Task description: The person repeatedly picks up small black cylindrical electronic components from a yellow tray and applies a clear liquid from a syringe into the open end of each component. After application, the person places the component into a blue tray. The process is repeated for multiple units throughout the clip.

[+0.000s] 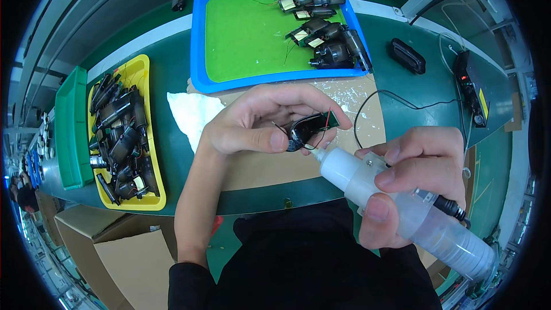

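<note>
My left hand (258, 120) is closed around a small glossy black housing (304, 130), holding it between thumb and fingers above the cardboard sheet. A green circuit board edge (331, 119) and thin red and black wires stick out at its right end. My right hand (416, 181) grips a thick translucent white dispensing syringe (350, 175), tilted with its nozzle up and to the left. The tapered tip (317, 152) meets or nearly meets the lower side of the housing; whether they touch, I cannot tell.
A blue tray (199, 40) with a green mat carries several dark housings (330, 40) on its right side. At left are a yellow tray (156, 178) full of similar parts and a green tray (69, 132). White cloth (192, 116), black controller box (470, 89) and cable lie nearby.
</note>
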### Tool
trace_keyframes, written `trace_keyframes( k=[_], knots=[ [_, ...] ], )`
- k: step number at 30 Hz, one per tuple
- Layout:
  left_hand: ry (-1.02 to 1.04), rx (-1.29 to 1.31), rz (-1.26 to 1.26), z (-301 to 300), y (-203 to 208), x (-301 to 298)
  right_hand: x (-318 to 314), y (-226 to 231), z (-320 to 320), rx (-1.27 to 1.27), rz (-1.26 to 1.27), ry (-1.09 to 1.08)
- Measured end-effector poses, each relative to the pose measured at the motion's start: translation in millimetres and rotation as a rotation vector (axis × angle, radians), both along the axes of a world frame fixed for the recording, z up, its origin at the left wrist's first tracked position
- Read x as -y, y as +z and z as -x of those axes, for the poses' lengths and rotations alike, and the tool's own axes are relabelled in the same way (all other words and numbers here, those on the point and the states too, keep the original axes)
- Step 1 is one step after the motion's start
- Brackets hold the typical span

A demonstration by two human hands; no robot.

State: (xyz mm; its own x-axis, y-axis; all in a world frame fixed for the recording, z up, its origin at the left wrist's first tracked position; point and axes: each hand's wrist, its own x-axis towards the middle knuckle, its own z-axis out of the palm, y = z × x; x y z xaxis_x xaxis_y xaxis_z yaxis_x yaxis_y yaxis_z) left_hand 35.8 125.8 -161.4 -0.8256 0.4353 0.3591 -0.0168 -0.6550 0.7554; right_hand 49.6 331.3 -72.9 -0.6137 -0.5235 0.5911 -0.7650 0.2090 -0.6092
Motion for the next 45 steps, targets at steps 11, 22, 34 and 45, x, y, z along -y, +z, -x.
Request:
trace_keyframes(
  k=[11,22,34,45],
  knots=[
    [-0.004,-0.010,-0.013,-1,-3,1,1,2,-1,0.004,0.003,0.007],
    [-0.036,0.008,-0.006,1,-2,-2,-2,-5,2,-0.034,0.054,-0.008],
    [0.547,0.001,0.537,-24,29,61,-19,-57,-3,0.099,0.282,-0.193],
    [1.907,0.488,1.719,-192,31,206,-18,-101,9,0.399,0.017,-0.200]
  ],
)
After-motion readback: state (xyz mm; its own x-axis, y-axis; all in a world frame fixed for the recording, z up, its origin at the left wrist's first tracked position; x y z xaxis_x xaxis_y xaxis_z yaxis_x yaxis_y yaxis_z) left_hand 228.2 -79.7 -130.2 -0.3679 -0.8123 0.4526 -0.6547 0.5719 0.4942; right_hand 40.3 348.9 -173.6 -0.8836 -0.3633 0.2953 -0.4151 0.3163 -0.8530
